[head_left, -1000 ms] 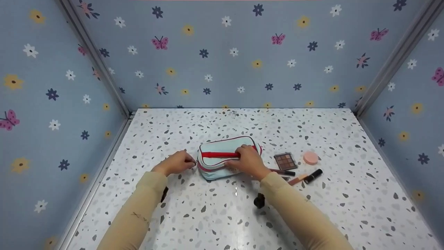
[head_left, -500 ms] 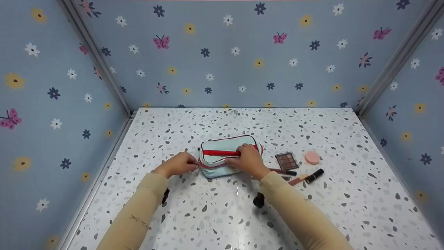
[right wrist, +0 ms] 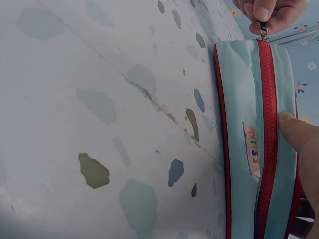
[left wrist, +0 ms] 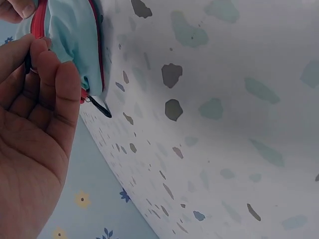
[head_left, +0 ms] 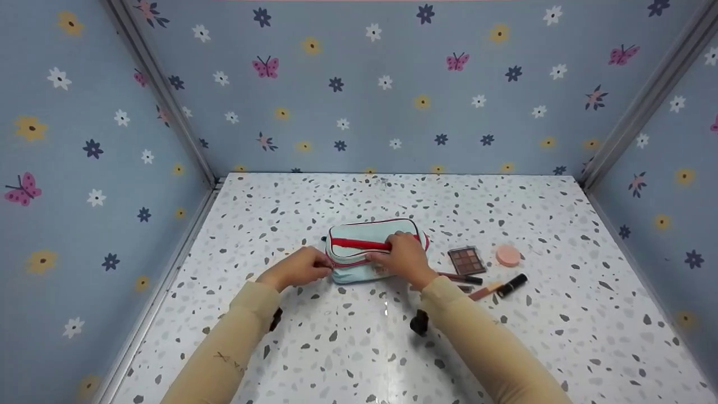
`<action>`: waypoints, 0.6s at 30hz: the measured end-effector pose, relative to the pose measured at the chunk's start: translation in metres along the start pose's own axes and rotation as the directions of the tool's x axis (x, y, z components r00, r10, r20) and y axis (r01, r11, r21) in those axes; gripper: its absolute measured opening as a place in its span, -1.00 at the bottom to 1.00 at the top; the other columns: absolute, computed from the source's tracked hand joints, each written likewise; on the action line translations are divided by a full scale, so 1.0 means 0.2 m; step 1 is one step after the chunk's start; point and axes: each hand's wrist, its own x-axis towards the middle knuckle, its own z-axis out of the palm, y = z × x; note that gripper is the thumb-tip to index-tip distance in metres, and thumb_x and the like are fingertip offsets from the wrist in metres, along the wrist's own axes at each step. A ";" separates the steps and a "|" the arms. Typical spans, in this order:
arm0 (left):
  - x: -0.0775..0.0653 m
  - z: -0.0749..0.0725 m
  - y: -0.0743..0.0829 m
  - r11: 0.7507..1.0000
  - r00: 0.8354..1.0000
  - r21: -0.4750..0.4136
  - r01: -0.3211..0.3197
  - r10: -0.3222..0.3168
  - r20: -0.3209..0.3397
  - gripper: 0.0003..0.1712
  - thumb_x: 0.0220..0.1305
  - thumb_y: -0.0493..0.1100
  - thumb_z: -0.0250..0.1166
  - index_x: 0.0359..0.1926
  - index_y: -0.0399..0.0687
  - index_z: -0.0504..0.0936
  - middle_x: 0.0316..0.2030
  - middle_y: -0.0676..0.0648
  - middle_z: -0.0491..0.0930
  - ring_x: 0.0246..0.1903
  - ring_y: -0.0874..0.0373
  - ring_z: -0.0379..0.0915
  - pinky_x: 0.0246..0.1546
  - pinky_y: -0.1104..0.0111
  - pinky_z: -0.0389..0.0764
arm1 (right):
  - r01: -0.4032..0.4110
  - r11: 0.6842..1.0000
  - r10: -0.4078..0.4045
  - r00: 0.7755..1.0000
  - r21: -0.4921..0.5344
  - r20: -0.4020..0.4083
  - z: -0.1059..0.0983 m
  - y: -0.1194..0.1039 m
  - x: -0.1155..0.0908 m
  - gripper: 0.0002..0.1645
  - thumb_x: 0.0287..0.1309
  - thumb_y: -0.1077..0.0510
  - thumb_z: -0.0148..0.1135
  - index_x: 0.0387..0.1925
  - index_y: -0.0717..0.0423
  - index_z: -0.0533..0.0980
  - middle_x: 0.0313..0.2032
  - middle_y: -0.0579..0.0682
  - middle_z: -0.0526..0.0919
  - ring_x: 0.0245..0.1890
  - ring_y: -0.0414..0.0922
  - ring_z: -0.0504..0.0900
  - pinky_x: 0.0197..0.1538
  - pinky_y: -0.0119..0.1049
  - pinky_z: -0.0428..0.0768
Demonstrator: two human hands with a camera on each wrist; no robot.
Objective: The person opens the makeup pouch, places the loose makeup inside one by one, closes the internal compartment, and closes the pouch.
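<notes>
A light blue zippered pouch (head_left: 359, 273) with red piping and a red strap (head_left: 359, 243) lies on the speckled table. Its red zipper (right wrist: 268, 124) runs along the front side, seen at close range in the right wrist view. At the pouch's left front corner, my left hand (head_left: 300, 266) pinches the black zipper pull (right wrist: 263, 25). My right hand (head_left: 406, 258) grips the top of the pouch at the right, thumb on the upper front edge and fingers over the strap. A second dark pull tab (left wrist: 100, 107) sticks out at the pouch's back left corner.
To the right lie an eyeshadow palette (head_left: 466, 260), a round pink compact (head_left: 508, 255), a black-capped tube (head_left: 511, 285) and a dark pencil (head_left: 468, 279), partly behind my right forearm. Flower-patterned walls (head_left: 392, 84) enclose the table's back and sides.
My left hand has moved slightly right, closer against the pouch's front corner. My right hand keeps its hold on the top. The whole head view has shifted a little.
</notes>
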 end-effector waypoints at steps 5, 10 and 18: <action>0.00 0.02 0.04 1.000 1.000 -0.011 -0.015 0.015 0.003 -0.81 0.53 -0.26 0.31 -0.06 -0.26 0.82 -0.41 0.08 0.59 -0.47 0.25 0.37 -0.38 0.39 0.44 | -0.002 1.000 0.002 1.000 -0.004 -0.009 0.00 0.00 0.00 -0.25 0.25 -0.43 0.49 -0.04 0.19 0.73 -0.14 0.07 0.74 -0.13 0.00 0.65 0.07 -0.04 0.68; 0.01 0.05 0.06 0.999 1.000 -0.022 -0.027 0.026 -0.017 -0.81 0.53 -0.27 0.32 -0.05 -0.28 0.82 -0.39 0.04 0.65 -0.45 0.26 0.40 -0.34 0.39 0.49 | -0.007 1.000 0.007 1.000 -0.003 -0.012 -0.01 0.00 0.00 -0.25 0.26 -0.45 0.47 -0.07 0.18 0.73 -0.18 0.06 0.74 -0.17 -0.01 0.63 0.04 -0.04 0.67; 0.04 0.10 0.07 0.999 0.997 -0.014 -0.047 0.046 -0.056 -0.83 0.53 -0.25 0.35 -0.08 -0.25 0.83 -0.44 0.08 0.59 -0.43 0.25 0.41 -0.28 0.36 0.50 | 0.035 0.999 -0.035 0.998 0.016 -0.051 -0.02 0.00 0.00 -0.33 0.23 -0.42 0.51 -0.28 0.14 0.71 -0.32 0.05 0.71 -0.36 -0.04 0.58 -0.17 -0.05 0.62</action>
